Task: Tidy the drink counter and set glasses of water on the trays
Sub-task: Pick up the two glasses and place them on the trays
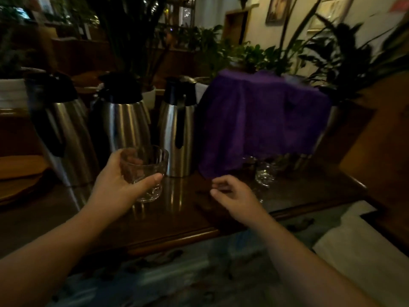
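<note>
My left hand grips a clear cut-glass tumbler, holding it just above the dark wooden counter. The tumbler looks empty. My right hand hovers over the counter to its right, fingers loosely curled and apart, holding nothing. Three steel thermos jugs stand behind: one at the left, one in the middle, and a slimmer one right behind the tumbler. A purple cloth covers a raised stack on the right, with more glasses showing under its lower edge.
Leafy potted plants stand behind the cloth and jugs. An orange-brown tray or plate lies at the far left. A white surface sits low at the right, past the counter's front edge.
</note>
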